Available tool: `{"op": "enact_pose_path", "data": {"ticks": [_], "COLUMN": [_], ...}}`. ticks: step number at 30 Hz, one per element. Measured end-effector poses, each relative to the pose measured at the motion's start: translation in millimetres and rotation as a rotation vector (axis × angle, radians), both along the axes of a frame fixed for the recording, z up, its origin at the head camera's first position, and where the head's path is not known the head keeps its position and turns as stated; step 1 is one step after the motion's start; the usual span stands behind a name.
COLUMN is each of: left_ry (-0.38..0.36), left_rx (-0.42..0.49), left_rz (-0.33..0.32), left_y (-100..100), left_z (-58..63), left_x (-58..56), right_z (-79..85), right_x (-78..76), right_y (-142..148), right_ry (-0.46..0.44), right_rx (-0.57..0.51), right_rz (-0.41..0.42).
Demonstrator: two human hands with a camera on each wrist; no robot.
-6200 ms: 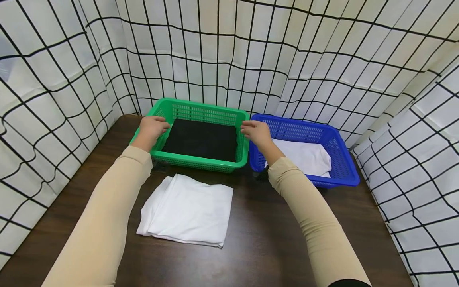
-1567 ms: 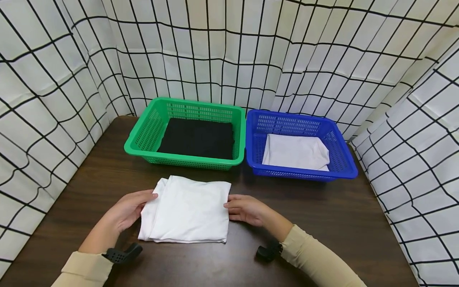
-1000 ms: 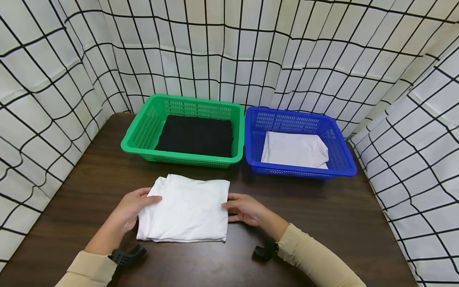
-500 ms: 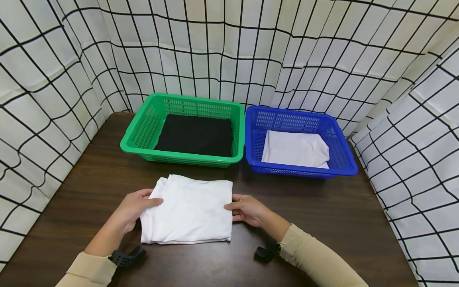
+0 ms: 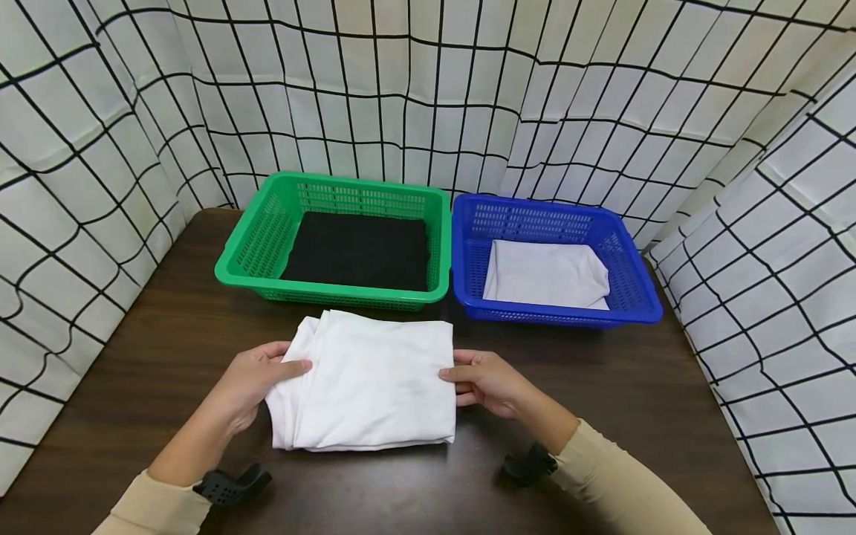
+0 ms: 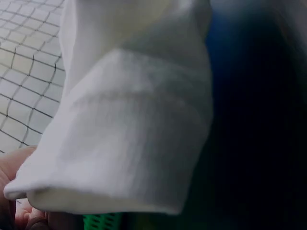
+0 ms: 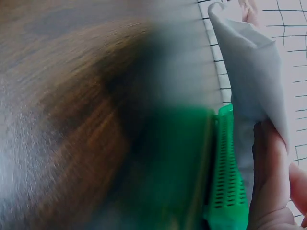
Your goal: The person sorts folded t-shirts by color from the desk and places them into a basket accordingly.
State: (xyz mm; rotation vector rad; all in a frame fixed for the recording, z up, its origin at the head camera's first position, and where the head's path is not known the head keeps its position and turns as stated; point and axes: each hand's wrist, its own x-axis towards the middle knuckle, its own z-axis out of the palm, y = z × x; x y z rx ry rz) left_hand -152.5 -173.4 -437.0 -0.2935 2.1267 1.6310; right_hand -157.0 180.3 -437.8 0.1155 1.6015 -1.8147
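A folded white cloth spans the gap between both hands in front of the baskets. The left hand grips its left side, thumb on top and fingers beneath. On the right edge the right hand pinches it between thumb and fingers. Seen edge-on in the right wrist view, the cloth is raised off the table, with fingers under it. A stitched band runs across the cloth in the left wrist view, which hides most of the left hand.
Behind the cloth stands a green basket with folded black cloth inside. A blue basket to its right holds another folded white cloth. Grid-patterned white curtains enclose the dark wooden table.
Earlier both hands were up at the green basket; they came down to the white cloth and took its two sides. Over the last half second the cloth has shifted slightly right and upward.
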Motion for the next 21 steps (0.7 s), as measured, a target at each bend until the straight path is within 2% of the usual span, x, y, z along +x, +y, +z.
{"op": "enact_pose_path", "data": {"ticks": [4, 10, 21], "left_ry": [0.025, 0.071, 0.135], "left_rx": [0.07, 0.077, 0.141], "left_rz": [0.0, -0.037, -0.102], "left_y": [8, 17, 49], "left_z": [12.1, 32.7, 72.3], "left_x": [-0.7, -6.4, -36.3], "right_z": [12.9, 31.4, 68.8], "right_x": [3.4, 4.6, -11.0], "right_y": [10, 26, 64], "right_ry": [0.047, 0.092, 0.116], "right_rx": [0.017, 0.026, 0.004], "right_rz": [-0.003, -0.01, -0.007]}}
